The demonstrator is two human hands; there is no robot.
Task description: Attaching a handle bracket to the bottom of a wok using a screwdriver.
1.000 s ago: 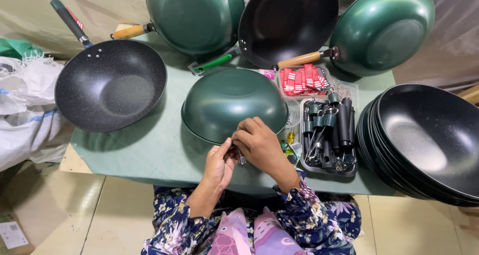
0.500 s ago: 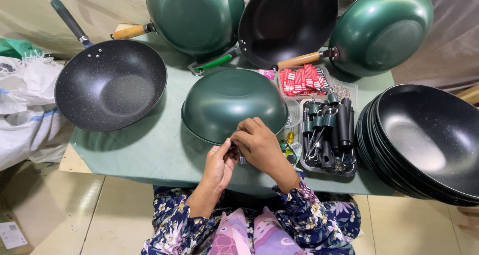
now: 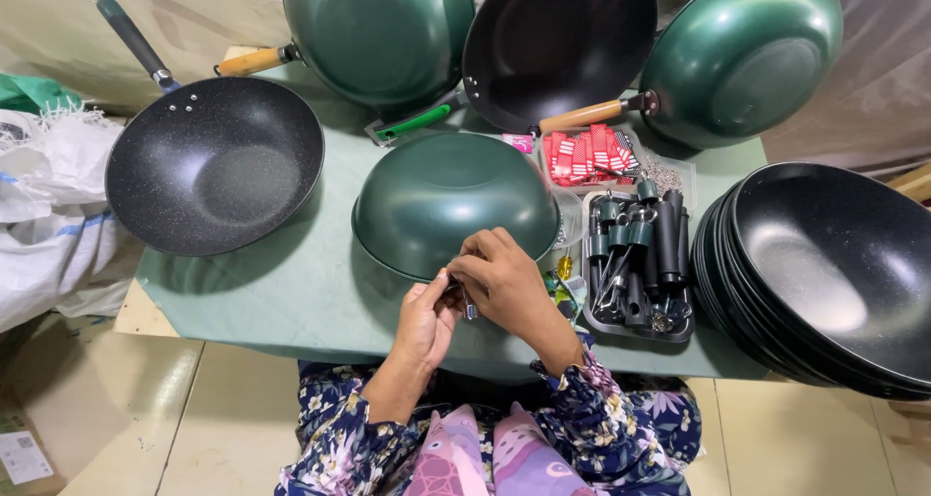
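Green upturned pan [image 3: 451, 200]: lying bottom-up on the table, its near rim touching both hands.
Small metal part [image 3: 469, 307]: sitting between the fingertips at that rim; too small to tell what it is.
Left hand [image 3: 424, 320]: curling its fingers, pinching at the part.
Right hand [image 3: 502, 283]: closing fingers around the part from above.
Tray of dark handles [image 3: 635, 258]: lying just right of the hands.
Stack of black pans [image 3: 824, 278]: standing at the far right.
Green table cover [image 3: 291, 292]: spreading under everything.

Bare green cloth [image 3: 291, 292] left; upturned wok [image 3: 451, 200] ahead, parts tray [image 3: 635, 263] right.
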